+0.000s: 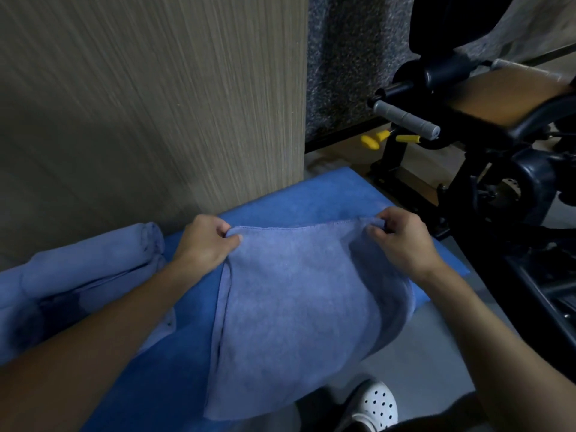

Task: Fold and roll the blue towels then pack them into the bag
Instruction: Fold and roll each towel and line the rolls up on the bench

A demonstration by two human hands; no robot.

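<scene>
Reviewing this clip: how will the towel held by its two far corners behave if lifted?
Probably floppy: the towel sags between the left hand and right hand and drapes over the edge of the blue surface. Likely light, since pinches alone lift its edge.

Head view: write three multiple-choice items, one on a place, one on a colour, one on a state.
1. The rolled blue towel lies: A on the floor; B left of the left hand; C on a lap.
2. The perforated clog shoe is: A black; B red; C white.
3. The flat blue terry towel is: A pinched at both far corners; B held one-handed; C untouched.
B: the roll sits past the left hand. C: the clog is white. A: the right hand and the left each pinch a corner.
</scene>
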